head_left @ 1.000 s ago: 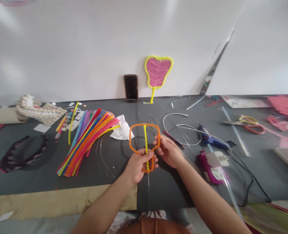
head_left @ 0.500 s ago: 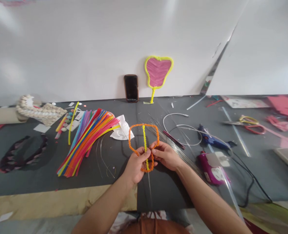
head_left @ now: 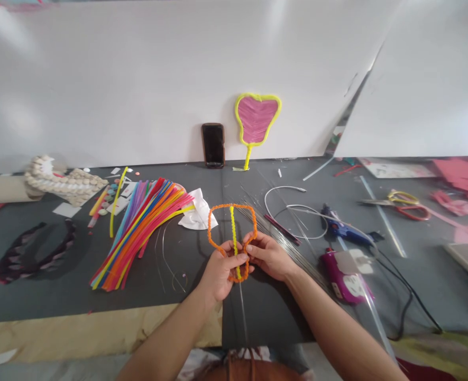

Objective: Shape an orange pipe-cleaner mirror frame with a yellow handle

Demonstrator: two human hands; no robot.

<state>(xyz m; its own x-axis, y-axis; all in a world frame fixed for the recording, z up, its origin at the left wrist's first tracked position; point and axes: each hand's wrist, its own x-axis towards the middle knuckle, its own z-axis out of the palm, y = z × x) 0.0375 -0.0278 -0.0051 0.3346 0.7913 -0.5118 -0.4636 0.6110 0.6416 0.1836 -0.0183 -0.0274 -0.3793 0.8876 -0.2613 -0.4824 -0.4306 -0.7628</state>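
Between my two hands is a wire frame wrapped in orange pipe cleaner (head_left: 209, 225), wide at the top and narrow below. A yellow pipe-cleaner strip (head_left: 234, 226) runs down its middle, and a bare wire (head_left: 242, 312) sticks out at the bottom toward me. My left hand (head_left: 220, 271) pinches the frame at its narrowed waist, thumb across the yellow strip. My right hand (head_left: 268, 256) grips the orange edge at the right of the waist with thumb and fingers. Against the white wall stands a pink fan shape edged in yellow (head_left: 258, 119).
A bundle of coloured pipe cleaners (head_left: 138, 238) lies left, beside a white packet (head_left: 199, 210) and a dark braided band (head_left: 35, 251). A phone (head_left: 213, 145) leans on the wall. Loose wires (head_left: 273, 235), a blue glue gun (head_left: 347, 230), a purple power adapter (head_left: 342, 278) and scissors (head_left: 404, 203) lie right.
My left thumb has slid slightly right across the yellow strip. The frame sits a little lower and tilts slightly left at its top. Both hands keep their hold.
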